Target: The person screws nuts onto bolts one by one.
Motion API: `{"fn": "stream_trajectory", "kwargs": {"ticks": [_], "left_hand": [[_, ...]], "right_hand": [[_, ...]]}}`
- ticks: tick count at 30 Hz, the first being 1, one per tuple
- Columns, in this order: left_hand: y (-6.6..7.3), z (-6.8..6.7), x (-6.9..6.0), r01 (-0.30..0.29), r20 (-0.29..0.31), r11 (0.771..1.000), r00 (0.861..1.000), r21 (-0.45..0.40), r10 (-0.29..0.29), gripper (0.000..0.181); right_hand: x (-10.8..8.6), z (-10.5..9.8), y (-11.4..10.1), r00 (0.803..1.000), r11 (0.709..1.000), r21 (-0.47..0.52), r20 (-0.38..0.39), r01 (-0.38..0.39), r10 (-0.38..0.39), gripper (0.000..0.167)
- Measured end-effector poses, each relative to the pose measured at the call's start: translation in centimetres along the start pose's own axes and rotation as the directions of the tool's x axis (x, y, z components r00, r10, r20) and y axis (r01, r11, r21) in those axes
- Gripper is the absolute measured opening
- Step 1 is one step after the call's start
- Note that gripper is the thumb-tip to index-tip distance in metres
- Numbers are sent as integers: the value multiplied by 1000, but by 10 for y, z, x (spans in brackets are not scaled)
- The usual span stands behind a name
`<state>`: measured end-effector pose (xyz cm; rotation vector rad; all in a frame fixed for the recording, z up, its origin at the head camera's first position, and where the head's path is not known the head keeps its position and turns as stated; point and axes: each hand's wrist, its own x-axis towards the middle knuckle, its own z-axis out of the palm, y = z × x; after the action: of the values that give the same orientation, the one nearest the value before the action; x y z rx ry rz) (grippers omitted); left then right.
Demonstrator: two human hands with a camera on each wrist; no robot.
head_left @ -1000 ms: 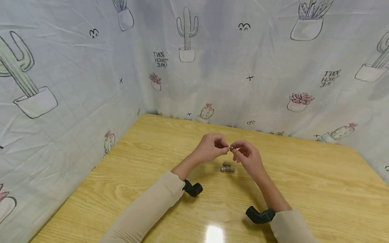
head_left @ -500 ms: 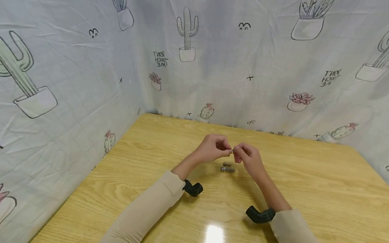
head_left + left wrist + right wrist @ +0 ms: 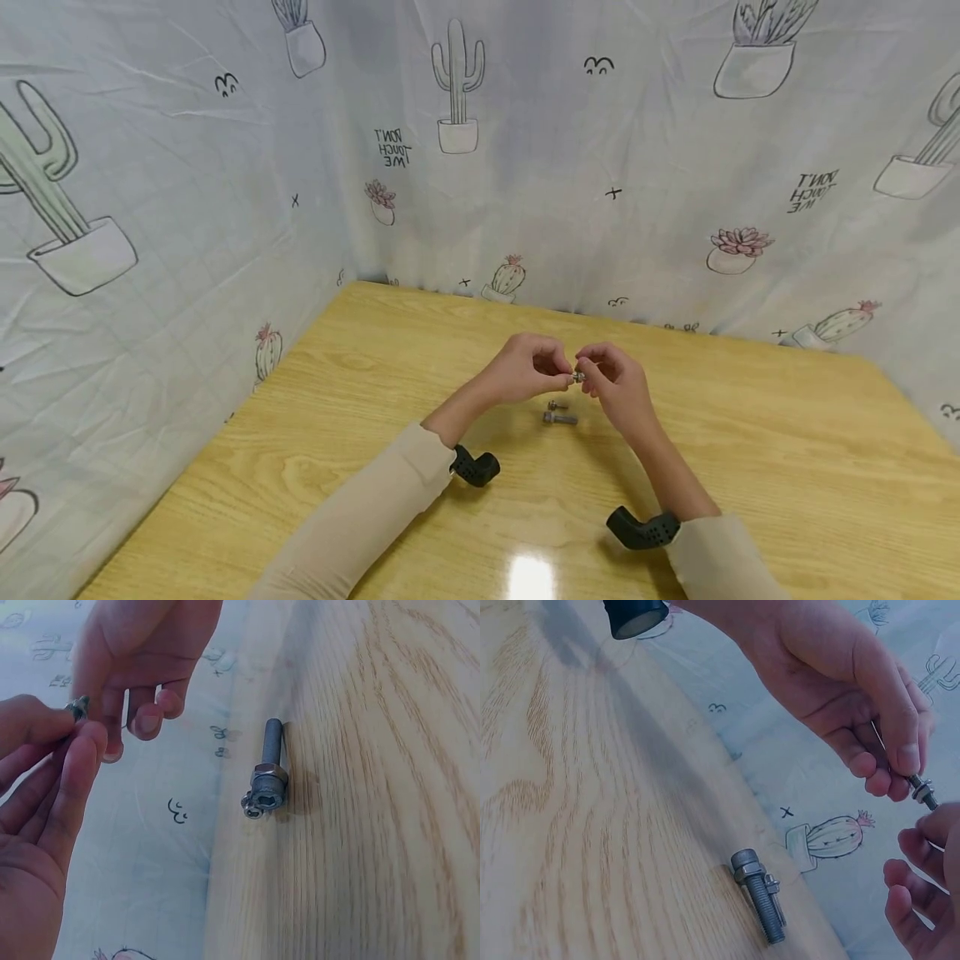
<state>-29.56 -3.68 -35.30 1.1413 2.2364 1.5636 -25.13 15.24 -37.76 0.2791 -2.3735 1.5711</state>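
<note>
My left hand (image 3: 528, 367) pinches a small metal bolt (image 3: 930, 801) between thumb and forefinger; its end inside the pinch is hidden. A nut (image 3: 922, 790) is on its shaft, uncovered between the hands. My right hand (image 3: 618, 383) is close on the other side, its fingers loosely bent and apart from the nut. One right fingertip (image 3: 939, 819) is at the bolt's free end; whether it touches is unclear. Below the hands, a large socket-head bolt (image 3: 763, 904) with a nut near its head lies on the table, with a smaller bolt (image 3: 556, 405) beside it.
The wooden table (image 3: 420, 350) extends around the hands on every side. Behind it and at the left hangs a cactus-print curtain (image 3: 540, 167). Black wrist mounts (image 3: 643, 529) stick out from both sleeves.
Half a second ago the right fingertips covered more of the nut; now they are lifted and the nut shows. The left hand has shifted slightly right from a second ago, still pinching the bolt.
</note>
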Motion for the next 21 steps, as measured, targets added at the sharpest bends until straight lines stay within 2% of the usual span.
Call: {"fn": "stream_trajectory", "kwargs": {"ticks": [4, 10, 16, 21], "left_hand": [[-3, 0, -1, 22, -59, 1000, 998, 1, -22, 5], [-6, -1, 0, 33, -116, 999, 993, -4, -33, 5], [-4, -2, 0, 53, -122, 998, 991, -19, -55, 5], [-3, -3, 0, 55, -115, 998, 992, -24, -57, 4]], "right_hand": [[-1, 1, 2, 1000, 999, 34, 1, 26, -26, 15], [-3, 2, 4, 996, 994, 76, 44, 77, -80, 18], [-3, 3, 1, 994, 995, 46, 58, 89, -91, 15], [-6, 3, -18, 995, 996, 34, 67, 77, -79, 14]]}}
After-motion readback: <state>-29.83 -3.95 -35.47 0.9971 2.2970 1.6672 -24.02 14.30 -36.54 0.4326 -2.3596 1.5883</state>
